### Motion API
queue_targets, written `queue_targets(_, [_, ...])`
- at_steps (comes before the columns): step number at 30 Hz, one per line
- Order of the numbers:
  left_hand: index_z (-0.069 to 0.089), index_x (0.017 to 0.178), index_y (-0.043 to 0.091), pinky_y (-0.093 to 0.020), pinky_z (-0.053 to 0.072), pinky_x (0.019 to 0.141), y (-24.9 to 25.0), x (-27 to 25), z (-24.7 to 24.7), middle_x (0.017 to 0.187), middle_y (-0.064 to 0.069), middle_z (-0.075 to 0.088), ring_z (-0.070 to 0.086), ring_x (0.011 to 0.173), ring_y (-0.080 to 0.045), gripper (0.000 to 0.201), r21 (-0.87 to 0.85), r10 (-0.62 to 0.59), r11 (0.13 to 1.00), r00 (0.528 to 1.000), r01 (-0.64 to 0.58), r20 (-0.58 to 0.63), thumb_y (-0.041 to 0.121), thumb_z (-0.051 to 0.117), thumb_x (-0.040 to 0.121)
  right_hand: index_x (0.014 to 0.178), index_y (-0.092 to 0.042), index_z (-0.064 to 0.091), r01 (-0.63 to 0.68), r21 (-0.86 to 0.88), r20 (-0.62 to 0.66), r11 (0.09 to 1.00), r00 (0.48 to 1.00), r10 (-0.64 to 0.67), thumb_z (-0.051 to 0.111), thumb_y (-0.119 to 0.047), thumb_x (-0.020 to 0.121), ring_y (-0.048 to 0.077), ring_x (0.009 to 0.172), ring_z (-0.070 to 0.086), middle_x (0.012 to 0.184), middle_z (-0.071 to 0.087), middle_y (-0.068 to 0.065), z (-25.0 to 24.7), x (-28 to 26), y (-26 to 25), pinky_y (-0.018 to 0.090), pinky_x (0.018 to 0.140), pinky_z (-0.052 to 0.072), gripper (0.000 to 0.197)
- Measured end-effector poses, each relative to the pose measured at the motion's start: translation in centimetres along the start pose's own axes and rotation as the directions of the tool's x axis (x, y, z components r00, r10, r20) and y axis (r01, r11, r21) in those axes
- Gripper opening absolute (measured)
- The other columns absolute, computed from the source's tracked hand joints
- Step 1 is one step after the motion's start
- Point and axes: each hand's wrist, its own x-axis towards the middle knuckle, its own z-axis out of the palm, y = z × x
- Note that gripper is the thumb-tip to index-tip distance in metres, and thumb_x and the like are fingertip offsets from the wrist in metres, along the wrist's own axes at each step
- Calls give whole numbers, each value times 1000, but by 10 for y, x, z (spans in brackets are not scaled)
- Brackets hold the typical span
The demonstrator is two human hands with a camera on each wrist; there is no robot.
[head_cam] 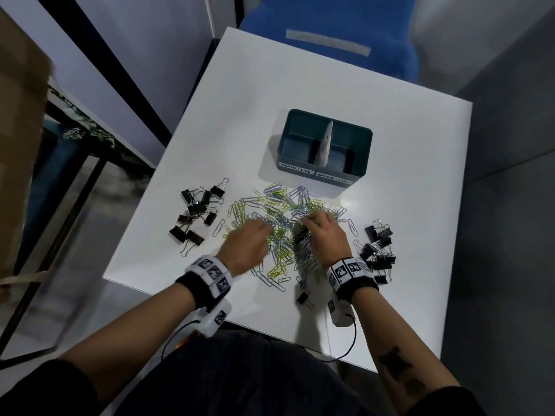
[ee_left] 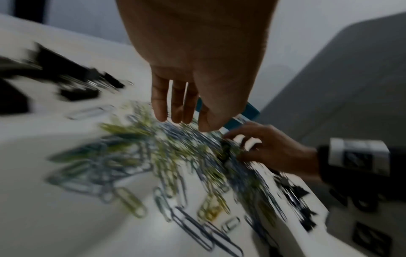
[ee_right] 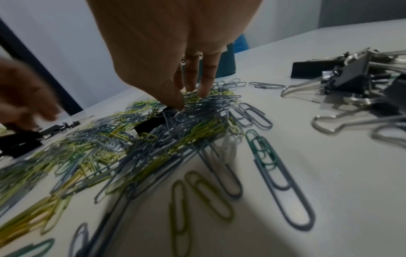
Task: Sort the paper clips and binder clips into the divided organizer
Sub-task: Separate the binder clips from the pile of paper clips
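A teal divided organizer (head_cam: pixel 354 172), labelled for paper clips on the left and binder clips on the right, stands empty on the white table (head_cam: pixel 240 115). In front of it lies a pile of green, blue and grey paper clips (head_cam: pixel 279 211). My right hand (head_cam: pixel 326 235) reaches into the pile, its thumb and index fingertip pinching a black binder clip (ee_right: pixel 151 125) half buried there. My left hand (head_cam: pixel 249 244) hovers over the pile's left side with relaxed fingers (ee_left: pixel 160 107) and holds nothing. The left wrist view is blurred.
Black binder clips lie in two groups, one at the left (head_cam: pixel 196 211) and one at the right (head_cam: pixel 378 250). A single binder clip (head_cam: pixel 303 297) sits near the table's front edge. A blue chair (head_cam: pixel 330 40) stands beyond the table.
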Motion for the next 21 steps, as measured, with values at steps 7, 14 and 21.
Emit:
queue_targets(7, [29,141,17,-40,52,60,40,38,49,129,-9,37,45,106,-29,60,199,30,978,982,-67,185,25,57,89,111,-8,61,-98,46,82,994,992,94,62,1,76,35,98,53,114,50,16,2,3,1,44,63,55,36])
queue_targets(14, [45,119,13,-38,48,59,29,48,52,114,-11,41,54,80,-27,34,103,-5,995,995,-5,101,18,61,89,112,-2,56,-240,113,118,964,967,227,62,-6,83,33,97,55,124,45,16,1,8,-8,43,82,53,30])
queue_targets(21, [41,88,21,-40,53,62,12,46,41,92,1,51,53,69,-20,27,-187,-59,981,998,59,4,18,67,82,87,-11,56,-308,392,28,867,946,323,75,-11,74,22,77,60,90,62,4,16,0,-12,32,65,51,23])
